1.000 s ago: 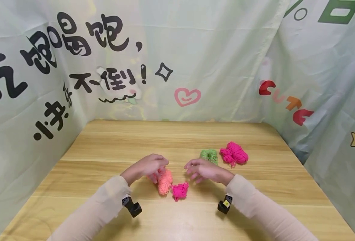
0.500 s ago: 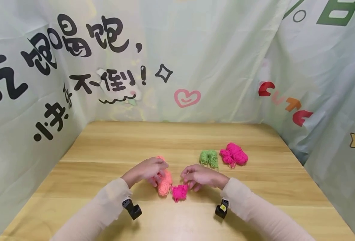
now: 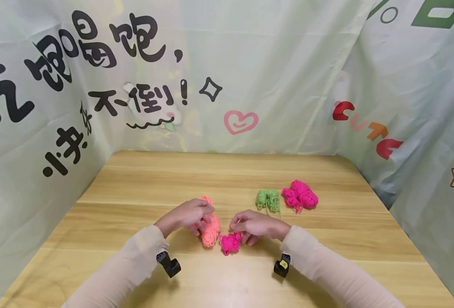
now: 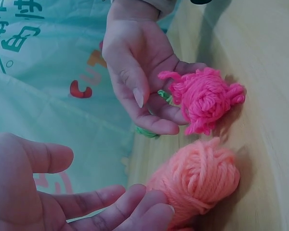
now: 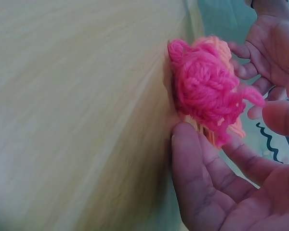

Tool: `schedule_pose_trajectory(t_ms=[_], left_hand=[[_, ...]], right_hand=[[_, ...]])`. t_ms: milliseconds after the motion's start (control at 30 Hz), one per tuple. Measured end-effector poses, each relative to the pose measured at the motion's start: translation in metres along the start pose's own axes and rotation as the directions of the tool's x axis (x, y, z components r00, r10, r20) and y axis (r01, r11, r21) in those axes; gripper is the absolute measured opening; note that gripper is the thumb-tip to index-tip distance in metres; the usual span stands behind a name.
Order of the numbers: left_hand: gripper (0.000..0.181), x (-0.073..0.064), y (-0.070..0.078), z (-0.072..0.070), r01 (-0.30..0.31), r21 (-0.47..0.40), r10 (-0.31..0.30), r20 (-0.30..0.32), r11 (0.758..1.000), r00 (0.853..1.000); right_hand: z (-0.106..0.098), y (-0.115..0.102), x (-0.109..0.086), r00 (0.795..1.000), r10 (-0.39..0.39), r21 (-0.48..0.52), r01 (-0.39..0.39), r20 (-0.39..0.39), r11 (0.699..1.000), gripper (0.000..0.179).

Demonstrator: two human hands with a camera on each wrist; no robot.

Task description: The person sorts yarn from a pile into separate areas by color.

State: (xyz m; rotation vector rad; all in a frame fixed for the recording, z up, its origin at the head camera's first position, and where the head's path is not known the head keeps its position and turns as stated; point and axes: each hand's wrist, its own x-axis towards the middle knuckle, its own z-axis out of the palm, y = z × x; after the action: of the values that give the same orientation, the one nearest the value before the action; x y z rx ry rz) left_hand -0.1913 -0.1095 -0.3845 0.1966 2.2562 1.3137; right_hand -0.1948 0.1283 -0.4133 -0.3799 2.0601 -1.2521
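Left hand [image 3: 188, 215] loosely spread beside coral yarn [image 3: 211, 232], right hand [image 3: 258, 223] loosely spread, fingertips at small pink yarn [image 3: 230, 243]

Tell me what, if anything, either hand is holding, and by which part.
Nothing is held: the left hand is open at the coral yarn skein, the right hand open at the small magenta yarn bundle, neither gripping.

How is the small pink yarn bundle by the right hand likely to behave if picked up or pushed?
The small pink yarn bundle would probably squash softly, being wound strands. It is likely light, since only yarn shows. Its knobbly outline and loose loops suggest it may drag or catch rather than roll smoothly.
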Motion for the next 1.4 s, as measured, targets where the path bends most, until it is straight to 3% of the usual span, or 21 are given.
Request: schedule_pose_trajectory(t_ms=[467, 1400], left_hand=[[0.043, 0.0001, 0.0, 0.0003, 0.021, -0.03, -0.022, -0.003, 0.999, 1.0], [0.04, 0.0009, -0.0043, 0.002, -0.015, 0.044, 0.016, -0.023, 0.999, 1.0]], right_hand=[[0.0062, -0.0056, 0.0042, 0.996, -0.037, -0.077, 0.042, 0.076, 0.996, 0.028], [0.0073, -0.0033, 0.005, 0.996, -0.039, -0.07, 0.045, 0.083, 0.997, 0.034]])
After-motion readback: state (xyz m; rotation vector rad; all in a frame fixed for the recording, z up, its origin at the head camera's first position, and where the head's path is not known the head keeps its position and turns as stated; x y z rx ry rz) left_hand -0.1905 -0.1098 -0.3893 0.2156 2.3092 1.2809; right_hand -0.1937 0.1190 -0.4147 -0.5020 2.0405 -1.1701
